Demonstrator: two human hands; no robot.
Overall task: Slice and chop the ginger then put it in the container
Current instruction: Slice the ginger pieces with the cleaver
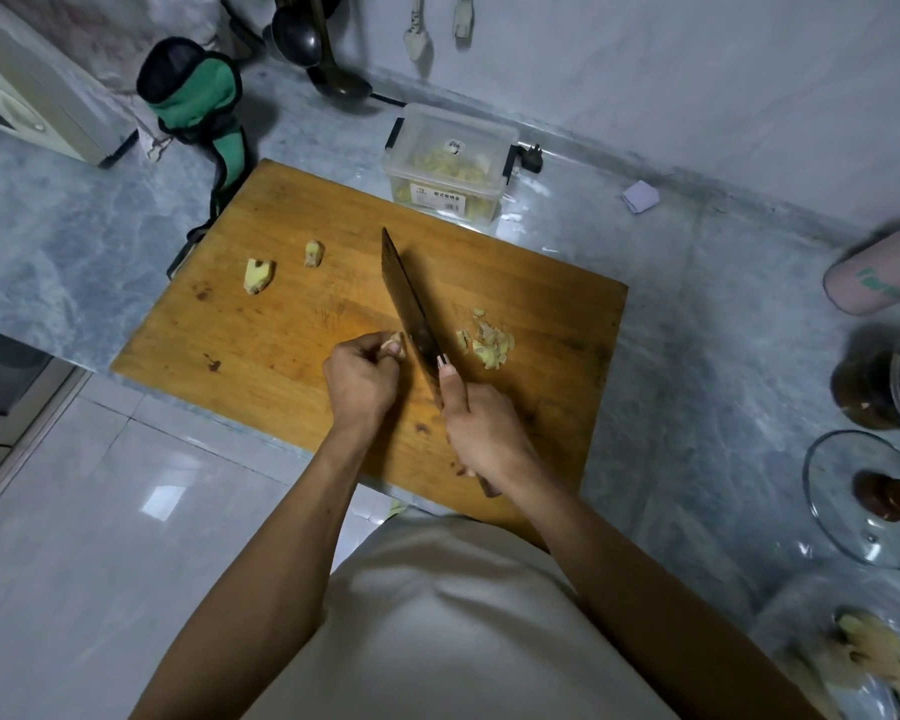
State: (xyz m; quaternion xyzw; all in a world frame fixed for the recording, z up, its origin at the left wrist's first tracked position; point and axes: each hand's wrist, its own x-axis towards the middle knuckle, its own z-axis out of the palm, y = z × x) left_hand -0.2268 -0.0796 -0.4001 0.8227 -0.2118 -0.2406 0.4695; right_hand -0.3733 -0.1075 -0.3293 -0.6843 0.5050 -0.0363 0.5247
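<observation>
Mid-slicing: a ginger stub (395, 344) is pinched by the left hand (360, 377), the cleaver (409, 298) gripped by the right hand (481, 433). Slices (485, 344) are piled alongside; two chunks (257, 275) remain uncut. The container (450, 166) is already partly filled.

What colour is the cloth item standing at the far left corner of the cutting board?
The cloth item is green with black trim, seen in the head view.

Home kitchen. Evidence: grey marble worktop (697, 314) against a tiled wall, wooden cutting board (292, 324) with a cleaver (409, 304) on it, ladles (307, 39) hanging at the back, glass pot lid (868, 498), sauce jar (879, 381), clear food container (450, 161), glossy tile floor (100, 511) below.
</observation>
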